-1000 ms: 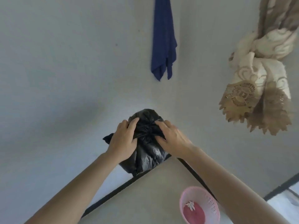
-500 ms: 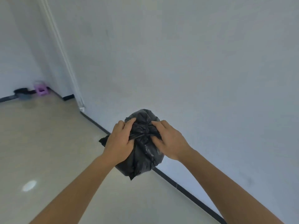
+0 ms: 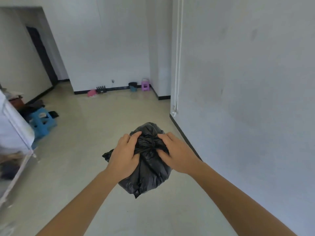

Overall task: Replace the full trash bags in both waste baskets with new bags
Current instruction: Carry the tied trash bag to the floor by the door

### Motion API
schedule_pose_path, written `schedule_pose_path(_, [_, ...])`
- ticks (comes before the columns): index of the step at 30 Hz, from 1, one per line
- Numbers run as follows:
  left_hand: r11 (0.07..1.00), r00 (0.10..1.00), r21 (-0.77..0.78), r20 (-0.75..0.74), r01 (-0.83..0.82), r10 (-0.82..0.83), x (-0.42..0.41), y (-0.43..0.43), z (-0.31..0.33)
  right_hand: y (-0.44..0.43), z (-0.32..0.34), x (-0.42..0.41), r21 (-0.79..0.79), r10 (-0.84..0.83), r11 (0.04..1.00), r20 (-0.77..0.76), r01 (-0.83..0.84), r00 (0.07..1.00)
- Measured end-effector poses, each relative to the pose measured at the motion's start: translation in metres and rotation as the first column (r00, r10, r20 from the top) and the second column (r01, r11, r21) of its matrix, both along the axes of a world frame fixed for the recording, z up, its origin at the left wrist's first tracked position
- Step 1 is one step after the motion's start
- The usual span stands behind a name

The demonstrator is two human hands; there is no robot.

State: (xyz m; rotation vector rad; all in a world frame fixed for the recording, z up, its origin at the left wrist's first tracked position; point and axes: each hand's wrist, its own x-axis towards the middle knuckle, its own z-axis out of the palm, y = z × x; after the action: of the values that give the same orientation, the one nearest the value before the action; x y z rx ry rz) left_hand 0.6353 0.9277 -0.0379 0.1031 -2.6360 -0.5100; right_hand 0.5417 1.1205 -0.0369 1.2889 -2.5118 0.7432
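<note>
As left hand (image 3: pixel 124 156) and right hand (image 3: pixel 177 155) pinch its knot, crinkled black bag (image 3: pixel 150 176) bulges.

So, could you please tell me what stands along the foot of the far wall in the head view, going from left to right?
pink object → black rack → teal waste basket → purple stool
</note>
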Motion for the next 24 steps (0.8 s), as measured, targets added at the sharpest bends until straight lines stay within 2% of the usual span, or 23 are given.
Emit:
schedule_pose_path(5, [0.996, 0.995, 0.022, 0.041, -0.087, 0.086, -0.068, -0.077, -0.025, -0.086, -0.024, -0.085, 0.03, 0.084, 0.996, 0.044, -0.085, 0.995])
schedule_pose_path(8, [0.997, 0.995, 0.021, 0.061, -0.079, 0.077, -0.133, -0.121, -0.036, -0.134, -0.036, -0.157, 0.019, 0.095, 0.995, 0.066, -0.096, 0.993])
schedule_pose_path(15, [0.999, 0.994, 0.003, 0.098, -0.048, 0.048, -0.295, -0.246, -0.014, -0.262, -0.022, -0.345, 0.008, 0.173, 0.985, 0.083, -0.174, 0.982])
schedule_pose_path(19, [0.99, 0.989, 0.063, 0.087, -0.126, 0.121, -0.346, -0.332, -0.001, -0.362, -0.011, -0.412, 0.003, 0.265, 0.964, 0.093, -0.266, 0.96])
schedule_pose_path(24, [0.953, 0.973, 0.202, 0.066, -0.228, 0.219, -0.389, -0.451, -0.026, -0.496, -0.024, -0.477, 0.045, 0.396, 0.914, 0.115, -0.403, 0.911])
